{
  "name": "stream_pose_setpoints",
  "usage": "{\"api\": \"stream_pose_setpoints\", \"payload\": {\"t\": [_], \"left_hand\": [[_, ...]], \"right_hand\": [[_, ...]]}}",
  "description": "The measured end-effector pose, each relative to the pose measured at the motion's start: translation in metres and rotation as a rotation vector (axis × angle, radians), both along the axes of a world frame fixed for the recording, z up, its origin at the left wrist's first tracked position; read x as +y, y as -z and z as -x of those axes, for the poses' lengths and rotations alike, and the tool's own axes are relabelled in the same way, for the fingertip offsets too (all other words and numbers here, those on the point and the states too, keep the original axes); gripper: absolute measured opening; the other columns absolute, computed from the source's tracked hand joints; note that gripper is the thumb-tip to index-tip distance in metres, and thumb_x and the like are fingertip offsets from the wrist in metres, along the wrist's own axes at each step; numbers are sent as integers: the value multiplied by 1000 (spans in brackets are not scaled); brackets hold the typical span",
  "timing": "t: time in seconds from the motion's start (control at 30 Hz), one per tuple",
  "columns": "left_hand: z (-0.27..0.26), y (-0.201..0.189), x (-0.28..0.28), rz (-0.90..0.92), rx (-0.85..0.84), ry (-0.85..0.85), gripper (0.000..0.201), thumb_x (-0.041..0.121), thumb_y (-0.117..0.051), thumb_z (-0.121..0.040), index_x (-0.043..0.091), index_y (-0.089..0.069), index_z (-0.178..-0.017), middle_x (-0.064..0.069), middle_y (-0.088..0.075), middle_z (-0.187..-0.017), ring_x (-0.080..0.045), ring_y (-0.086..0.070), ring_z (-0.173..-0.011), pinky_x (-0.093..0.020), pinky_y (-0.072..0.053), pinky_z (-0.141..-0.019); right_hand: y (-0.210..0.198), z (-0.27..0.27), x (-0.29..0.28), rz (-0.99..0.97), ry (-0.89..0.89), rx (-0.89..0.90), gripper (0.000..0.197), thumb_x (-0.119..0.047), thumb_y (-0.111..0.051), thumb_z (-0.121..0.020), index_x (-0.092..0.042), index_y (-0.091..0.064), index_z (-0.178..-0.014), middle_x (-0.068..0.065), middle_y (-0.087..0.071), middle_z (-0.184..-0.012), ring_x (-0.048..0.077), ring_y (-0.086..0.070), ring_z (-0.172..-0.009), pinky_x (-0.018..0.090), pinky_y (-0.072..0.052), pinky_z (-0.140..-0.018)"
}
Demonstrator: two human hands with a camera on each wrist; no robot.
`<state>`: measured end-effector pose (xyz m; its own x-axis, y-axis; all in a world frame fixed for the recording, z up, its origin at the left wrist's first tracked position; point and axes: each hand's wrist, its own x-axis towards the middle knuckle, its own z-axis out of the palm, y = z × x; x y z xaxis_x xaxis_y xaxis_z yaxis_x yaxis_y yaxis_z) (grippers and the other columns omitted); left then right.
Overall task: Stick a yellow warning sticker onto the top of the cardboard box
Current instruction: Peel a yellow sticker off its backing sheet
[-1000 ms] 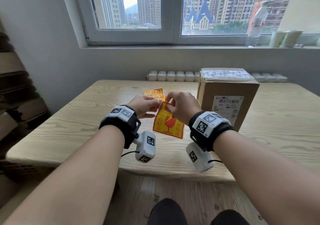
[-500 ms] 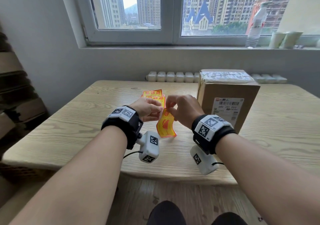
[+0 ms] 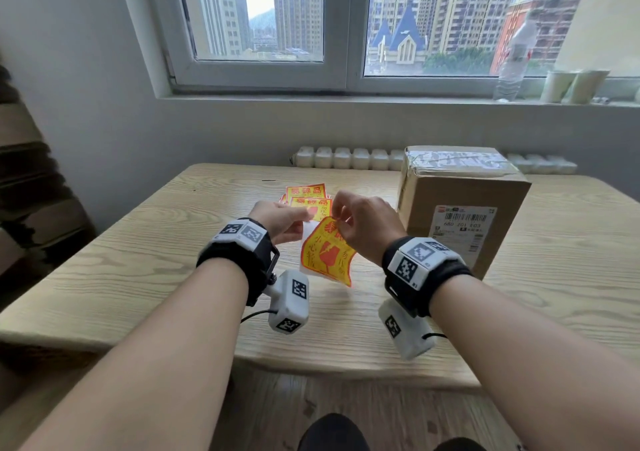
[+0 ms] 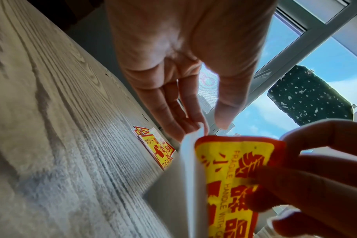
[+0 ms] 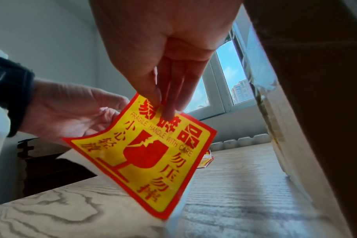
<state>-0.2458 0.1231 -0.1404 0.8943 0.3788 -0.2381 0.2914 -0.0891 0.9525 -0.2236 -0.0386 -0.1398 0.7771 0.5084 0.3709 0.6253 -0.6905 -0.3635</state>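
A yellow warning sticker (image 3: 325, 253) with red print hangs in the air above the table, half peeled from its white backing paper (image 3: 309, 232). My right hand (image 3: 360, 222) pinches the sticker's top edge (image 5: 153, 111). My left hand (image 3: 284, 220) pinches the top of the backing paper (image 4: 185, 169), just left of the sticker (image 4: 230, 173). The cardboard box (image 3: 460, 204) stands upright on the table right of both hands, its taped top facing up and a shipping label on its front.
Spare yellow stickers (image 3: 308, 196) lie in a small pile on the wooden table (image 3: 138, 260) behind my hands. A water bottle (image 3: 512, 59) and paper cups (image 3: 571, 86) stand on the windowsill. Stacked cardboard sits at the far left.
The sticker has come further off its backing: the hands have drawn apart and risen slightly, the white backing now showing on the left side. The box has not moved.
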Motion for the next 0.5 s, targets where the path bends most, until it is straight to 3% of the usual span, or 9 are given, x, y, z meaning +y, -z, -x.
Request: {"api": "stream_pose_setpoints", "payload": {"t": [0.07,0.17,0.27,0.4,0.5], "left_hand": [[-4,6,7,-76,33,-24,10,-2,-72,-77,-1,-69,-86,-12,-69,-87,-20,-68,-76,-20,-59,-54],[-10,20,23,-324,127,-131,17,0,-76,-61,7,-78,-77,-13,-75,-86,-26,-73,-81,-35,-62,-73],[-22,43,48,-571,220,-184,29,9,-72,-50,6,-78,-77,-11,-77,-82,-26,-74,-79,-38,-61,-76],[-18,53,56,-657,298,-178,23,6,-69,-59,6,-77,-81,-12,-77,-85,-28,-74,-80,-37,-61,-78],[-8,44,45,-676,275,-170,19,9,-69,-70,9,-79,-86,-10,-77,-95,-28,-71,-91,-31,-57,-83]], "right_hand": [[1,-2,0,-2,17,6,13,-13,-61,-87,-18,-64,-98,3,-74,-97,23,-68,-86,37,-57,-75],[1,-4,0,-6,31,10,14,-13,-61,-85,-18,-65,-98,3,-75,-97,25,-68,-86,36,-56,-74],[2,-6,-1,0,35,1,14,-13,-60,-86,-17,-64,-99,2,-74,-98,24,-68,-86,33,-55,-71],[2,-8,-3,9,44,-5,14,-13,-61,-86,-18,-63,-99,1,-74,-99,22,-67,-85,31,-53,-69],[0,-9,-5,23,46,-2,15,-12,-60,-86,-17,-63,-100,2,-74,-100,23,-67,-87,31,-53,-70]]}}
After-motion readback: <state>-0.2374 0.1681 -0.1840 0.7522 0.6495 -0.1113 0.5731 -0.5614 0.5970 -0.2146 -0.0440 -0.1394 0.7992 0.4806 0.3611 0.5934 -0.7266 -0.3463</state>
